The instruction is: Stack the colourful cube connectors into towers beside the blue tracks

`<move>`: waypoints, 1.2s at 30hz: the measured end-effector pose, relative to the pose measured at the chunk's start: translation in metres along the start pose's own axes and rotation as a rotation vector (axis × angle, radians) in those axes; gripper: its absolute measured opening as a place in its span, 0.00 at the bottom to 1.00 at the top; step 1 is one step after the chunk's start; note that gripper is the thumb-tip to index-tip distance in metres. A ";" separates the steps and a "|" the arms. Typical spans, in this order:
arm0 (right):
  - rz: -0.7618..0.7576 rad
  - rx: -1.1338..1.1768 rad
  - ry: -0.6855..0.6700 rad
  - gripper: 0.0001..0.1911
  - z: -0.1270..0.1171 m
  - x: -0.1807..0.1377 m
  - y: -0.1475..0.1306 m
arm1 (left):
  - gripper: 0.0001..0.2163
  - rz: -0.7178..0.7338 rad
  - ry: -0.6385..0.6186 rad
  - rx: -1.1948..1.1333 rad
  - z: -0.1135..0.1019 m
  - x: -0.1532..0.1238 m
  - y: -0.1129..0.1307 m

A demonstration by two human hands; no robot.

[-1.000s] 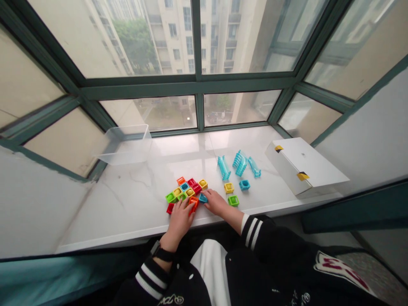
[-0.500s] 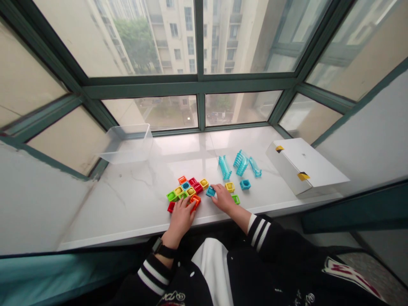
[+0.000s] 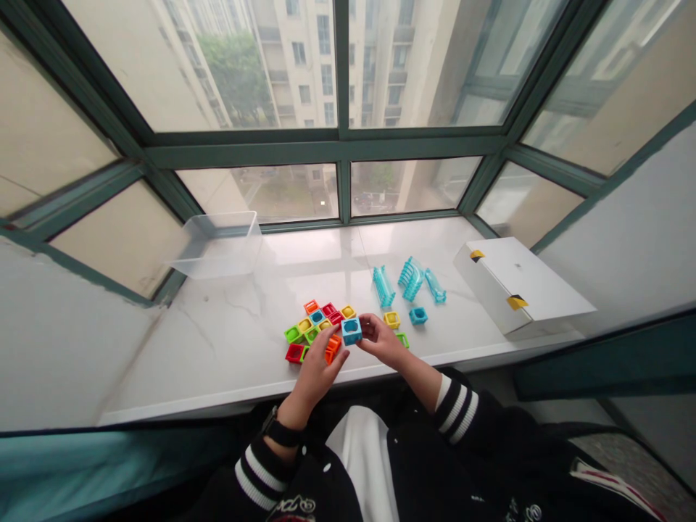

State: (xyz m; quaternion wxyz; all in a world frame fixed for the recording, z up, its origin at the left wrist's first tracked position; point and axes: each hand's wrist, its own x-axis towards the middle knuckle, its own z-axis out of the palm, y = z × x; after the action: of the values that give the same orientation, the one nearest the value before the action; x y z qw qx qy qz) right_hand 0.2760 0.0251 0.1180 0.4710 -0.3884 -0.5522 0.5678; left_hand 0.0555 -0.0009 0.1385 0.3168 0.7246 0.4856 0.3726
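The right hand point(image 3: 378, 341) pinches a square blue block point(image 3: 351, 331) with a round hole, over the smooth, shiny sill point(image 3: 217, 330). The left hand point(image 3: 317, 367) is beside it, fingers spread apart. A see-through tub point(image 3: 217, 267) stands left; I can't see inside the white box point(image 3: 530, 283).

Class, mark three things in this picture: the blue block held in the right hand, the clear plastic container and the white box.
Held blue block point(image 3: 351, 333): head view, on its face toward the camera.
Clear plastic container point(image 3: 220, 268): head view, on its near wall.
White box point(image 3: 527, 281): head view, on its top.
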 end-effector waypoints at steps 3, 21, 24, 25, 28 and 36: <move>-0.016 0.018 -0.064 0.26 0.005 -0.002 -0.008 | 0.26 -0.028 0.011 -0.093 -0.001 0.000 0.009; -0.180 -0.329 -0.036 0.29 -0.007 -0.013 -0.019 | 0.24 0.125 0.010 -0.068 0.005 -0.005 0.013; -0.171 -0.362 -0.002 0.29 -0.022 -0.018 -0.016 | 0.28 0.200 -0.029 -0.027 0.005 -0.006 0.013; -0.157 -0.374 0.025 0.30 -0.030 -0.019 -0.014 | 0.29 0.212 -0.040 0.002 0.004 -0.006 0.011; -0.097 -0.385 0.139 0.32 -0.060 -0.026 -0.007 | 0.25 0.184 -0.052 0.108 0.002 -0.006 0.002; -0.003 -0.457 0.539 0.33 -0.155 -0.051 0.007 | 0.20 -0.070 -0.031 0.540 0.007 -0.010 -0.044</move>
State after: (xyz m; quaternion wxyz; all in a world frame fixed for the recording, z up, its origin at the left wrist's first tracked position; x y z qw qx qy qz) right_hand 0.4372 0.0167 0.0929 0.5018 -0.6188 -0.5212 0.3060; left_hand 0.0381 0.0032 0.0968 0.1321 0.7712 0.5871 0.2076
